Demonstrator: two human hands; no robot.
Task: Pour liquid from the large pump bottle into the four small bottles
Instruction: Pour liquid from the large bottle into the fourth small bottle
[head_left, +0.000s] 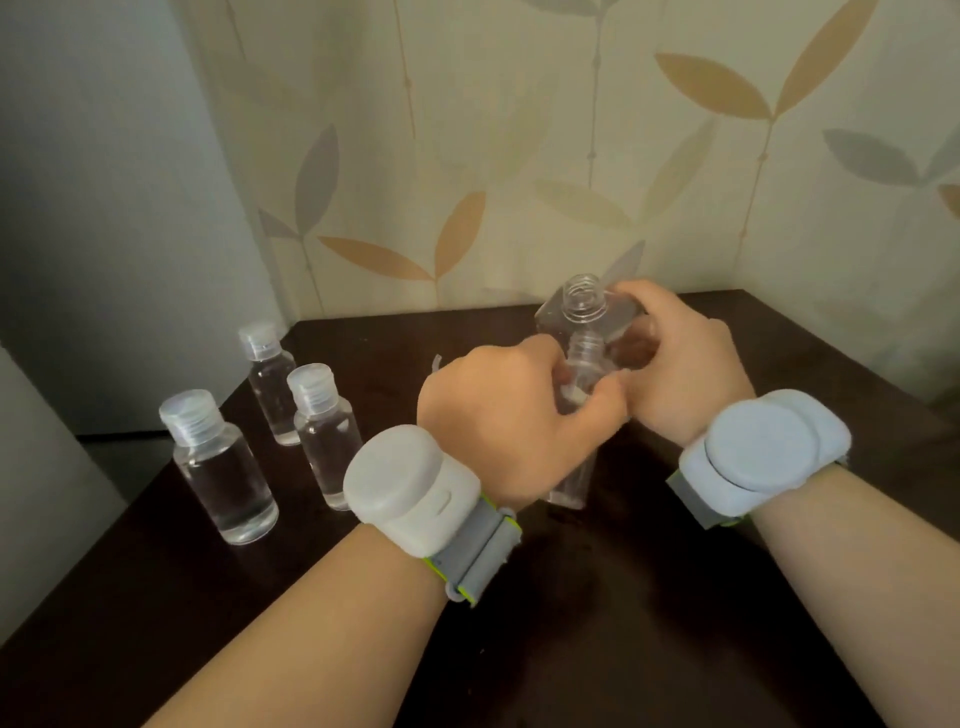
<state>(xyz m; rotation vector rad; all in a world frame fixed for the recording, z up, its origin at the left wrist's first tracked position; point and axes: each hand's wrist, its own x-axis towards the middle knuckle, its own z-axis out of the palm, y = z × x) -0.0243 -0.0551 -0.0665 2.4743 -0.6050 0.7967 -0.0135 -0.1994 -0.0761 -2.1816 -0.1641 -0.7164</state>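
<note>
so the person's got both hands up over a dark wooden table (649, 597) pushed into a corner with leaf-pattern wallpaper (519, 156) behind it. the right hand (680, 364) has its fingers curled around the large bottle (584, 306), a clear squarish one, held up off the table and tipped over toward the left, its threaded neck bare and open with no pump on it. can't really tell how much liquid is left in it, it looks mostly see-through. the left hand (498, 410) is wrapped around a small bottle (571, 478) that stands on the table, fingers clenched round its upper part, its bottom showing just under the hand. that small bottle's neck is uncapped and sits right under the tilted large bottle, the two touching or as good as touching, hard to say with the blur. no visible stream between them. off to the left there are three more small bottles, all capped with translucent flip caps and all looking filled most of the way with clear liquid: the near one (223, 478) closest to the table edge, a middle one (324, 441) just beside the left wrist, and a far one (270, 384) back toward the wall. they stand upright, close together but not touching as far as i can see. both wrists have chunky white sensor pucks on grey straps, left band (415, 493) and right band (758, 457). a thin pale thing pokes up behind the left hand, too hidden to tell what it is.
</note>
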